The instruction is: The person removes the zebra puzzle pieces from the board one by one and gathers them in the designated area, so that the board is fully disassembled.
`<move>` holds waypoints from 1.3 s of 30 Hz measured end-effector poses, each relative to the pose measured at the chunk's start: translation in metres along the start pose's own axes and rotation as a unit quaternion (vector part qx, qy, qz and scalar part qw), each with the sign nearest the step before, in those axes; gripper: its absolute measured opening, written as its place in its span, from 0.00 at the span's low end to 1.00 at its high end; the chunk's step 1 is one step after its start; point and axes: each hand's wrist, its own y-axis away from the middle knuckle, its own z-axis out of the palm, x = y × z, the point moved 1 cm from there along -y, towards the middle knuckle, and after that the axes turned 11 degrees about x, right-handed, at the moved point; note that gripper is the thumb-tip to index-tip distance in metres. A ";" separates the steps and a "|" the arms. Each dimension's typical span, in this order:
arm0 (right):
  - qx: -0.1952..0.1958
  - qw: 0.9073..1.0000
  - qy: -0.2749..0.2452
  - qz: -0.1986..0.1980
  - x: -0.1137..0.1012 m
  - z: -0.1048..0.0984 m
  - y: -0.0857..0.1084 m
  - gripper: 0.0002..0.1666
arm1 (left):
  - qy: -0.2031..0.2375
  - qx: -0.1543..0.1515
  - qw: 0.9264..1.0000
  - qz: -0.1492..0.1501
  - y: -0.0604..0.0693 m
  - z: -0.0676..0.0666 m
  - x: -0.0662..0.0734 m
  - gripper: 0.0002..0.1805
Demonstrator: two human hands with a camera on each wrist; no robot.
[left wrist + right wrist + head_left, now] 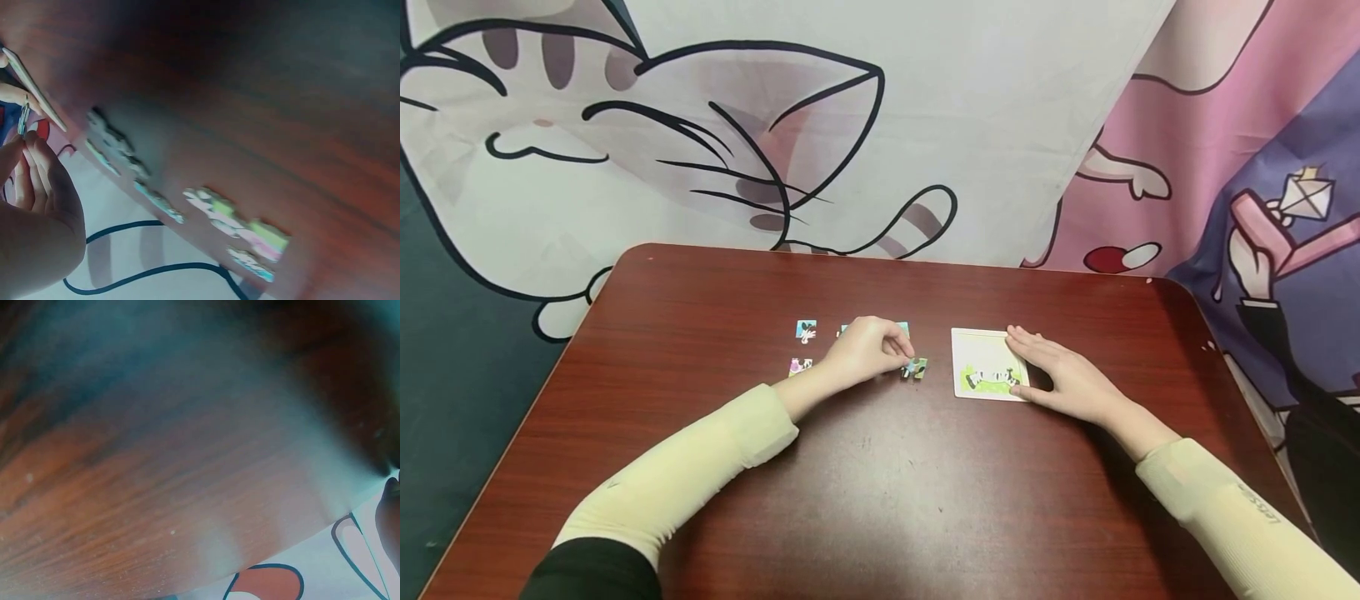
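My left hand (868, 348) is over the middle of the table. In the left wrist view its thumb and fingers pinch a small puzzle piece (24, 119), seen edge-on. Just below the fingertips is another puzzle piece (919, 368) in green and blue. My right hand (1071, 379) rests at the right edge of a square puzzle board (988, 354), its fingers straight. The board is pale, with a black-and-white animal on green near its lower edge. Part of my right hand (390, 519) shows dark at the right edge of the right wrist view.
To the left lie a blue puzzle piece (806, 331) and a pink one (800, 366). Another blue piece (903, 327) is partly hidden behind the left hand. The brown table (880, 500) meets a cartoon-cat cloth (1000, 125) at its far edge.
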 end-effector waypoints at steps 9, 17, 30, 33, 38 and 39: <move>-0.007 1.000 0.004 0.002 0.002 -0.001 0.002 0.50 | -0.018 -0.009 1.000 -0.013 0.004 -0.004 -0.014 0.02; -0.007 1.000 0.003 0.005 0.002 -0.001 0.004 0.51 | -0.048 -0.003 0.999 -0.011 0.006 -0.004 -0.020 0.03; -0.001 1.000 0.001 -0.001 0.001 0.000 0.002 0.49 | -0.078 -0.011 0.997 0.005 0.006 -0.002 -0.023 0.03; -0.001 1.000 0.002 0.002 0.001 0.001 0.002 0.49 | -0.083 -0.012 0.996 0.006 0.006 -0.002 -0.024 0.03; -0.006 1.000 0.007 0.003 0.002 0.000 0.002 0.50 | -0.082 -0.010 0.997 0.007 0.006 -0.003 -0.024 0.03; -0.008 1.000 0.008 0.004 0.002 -0.001 0.001 0.50 | -0.083 -0.009 0.996 0.008 0.006 -0.003 -0.024 0.03</move>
